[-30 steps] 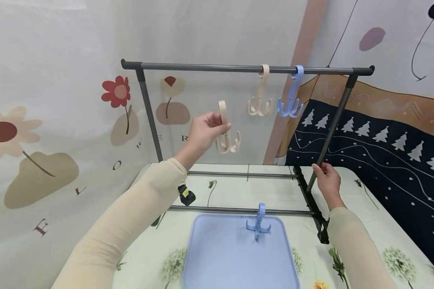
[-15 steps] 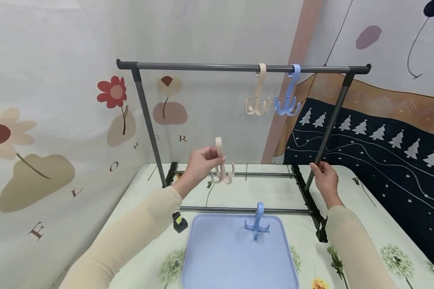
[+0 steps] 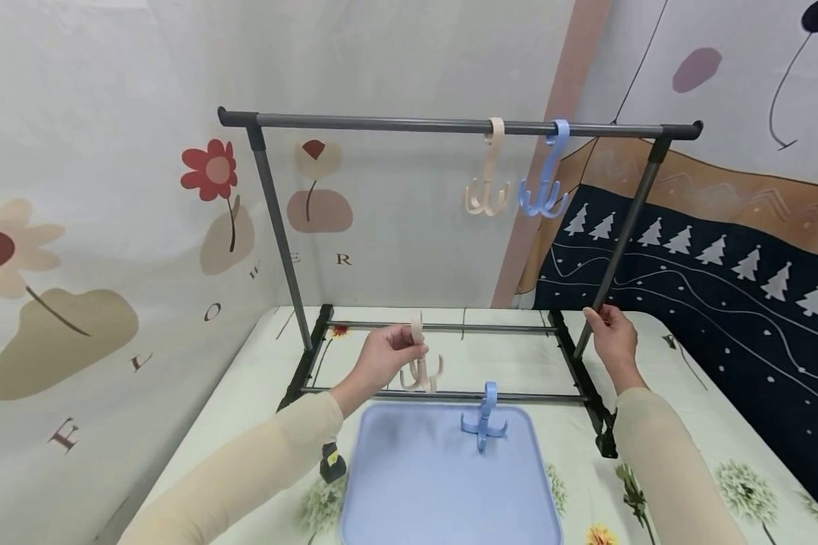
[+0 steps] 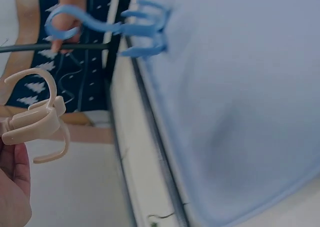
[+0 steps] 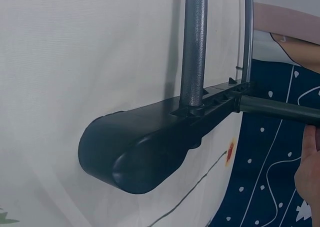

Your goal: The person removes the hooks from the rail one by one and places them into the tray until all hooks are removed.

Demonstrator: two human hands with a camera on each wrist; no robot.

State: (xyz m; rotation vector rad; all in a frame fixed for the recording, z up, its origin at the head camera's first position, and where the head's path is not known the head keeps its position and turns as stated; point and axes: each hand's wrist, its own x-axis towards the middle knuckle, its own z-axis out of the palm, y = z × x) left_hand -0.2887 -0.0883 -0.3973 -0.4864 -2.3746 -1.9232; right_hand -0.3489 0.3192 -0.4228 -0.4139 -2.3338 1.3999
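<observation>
My left hand pinches a beige multi-prong hook by its stem, prongs downward, just beyond the blue tray's back edge. In the left wrist view the beige hook shows its curved prongs close up. My right hand grips the right upright of a dark metal rack, low down. From the rack's top bar hang another beige hook and a blue hook, side by side on the right. A second blue hook stands on the tray.
The blue tray lies in front of the rack. Lower crossbars and a black foot support the rack on a flower-print cloth. Printed curtains rise behind and at both sides.
My left hand has come down with the beige hook, from below the top bar to near the tray's back edge. The right hand keeps its grip on the upright.
</observation>
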